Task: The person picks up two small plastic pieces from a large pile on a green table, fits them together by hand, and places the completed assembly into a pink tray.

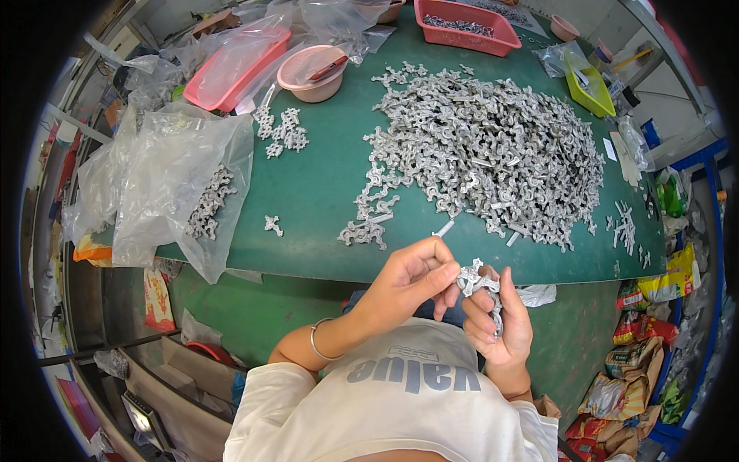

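Both hands meet at lower centre of the frame, just below the near edge of the green table [323,192]. The left hand [412,279] pinches 1 end of a small grey metal casting [471,280] between thumb and fingertips. The right hand [499,323] is curled around the other end, with more metal showing along its fingers.

Judgement on method: grip close to the joint, keep both wrists steady and work over the lap so that loose pieces are not lost to the floor.

Count:
- 1 large heap of castings [493,146], upper centre right; pieces too many to count.
- 1 small cluster [281,131], upper centre left, and 1 lone piece [272,225] nearer.
- 1 clear bag [177,185] holding castings, at left.
- 1 red tray [465,27], 1 pink tray [231,69], 1 yellow-green tray [591,88], all along the top.
- 1 pink bowl [312,73], upper centre.
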### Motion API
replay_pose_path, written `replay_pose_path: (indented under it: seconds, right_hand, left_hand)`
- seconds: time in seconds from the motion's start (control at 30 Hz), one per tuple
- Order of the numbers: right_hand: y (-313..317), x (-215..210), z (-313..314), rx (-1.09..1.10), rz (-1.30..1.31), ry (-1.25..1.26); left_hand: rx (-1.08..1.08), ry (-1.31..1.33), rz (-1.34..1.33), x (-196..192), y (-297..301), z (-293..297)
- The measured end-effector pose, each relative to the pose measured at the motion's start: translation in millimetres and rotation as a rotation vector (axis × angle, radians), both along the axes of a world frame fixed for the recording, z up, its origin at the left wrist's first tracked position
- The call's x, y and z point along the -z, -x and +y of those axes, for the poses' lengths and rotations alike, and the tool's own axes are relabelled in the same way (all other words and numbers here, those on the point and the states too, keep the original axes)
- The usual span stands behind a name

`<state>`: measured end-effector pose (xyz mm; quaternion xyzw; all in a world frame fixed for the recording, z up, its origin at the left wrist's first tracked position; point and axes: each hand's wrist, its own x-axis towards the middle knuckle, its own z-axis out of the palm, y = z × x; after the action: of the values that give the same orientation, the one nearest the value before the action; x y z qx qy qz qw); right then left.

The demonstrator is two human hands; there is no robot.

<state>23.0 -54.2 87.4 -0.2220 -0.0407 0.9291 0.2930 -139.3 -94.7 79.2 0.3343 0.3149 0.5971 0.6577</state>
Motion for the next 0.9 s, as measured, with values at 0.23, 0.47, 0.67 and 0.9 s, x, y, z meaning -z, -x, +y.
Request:
replay_pose_path:
  seconds: [0.23,0.47,0.67,0.9]
  right_hand:
    - [0,3,-3,0.002,0.021,-0.048]
    - [2,6,-2,-0.024,0.041,-0.15]
    - [5,10,-2,-0.032,0.032,-0.289]
    - [6,13,-3,-0.002,-0.078,-0.508]
  left_hand:
    - [0.028,0.074,-0.071,0,1,0]
    - [0.006,0.087,-0.178,0,-3,3]
    - [-0.078,0.032,-0.098,4,-5,0]
    - [-0.11,0.054,-0.063,3,-7,0]
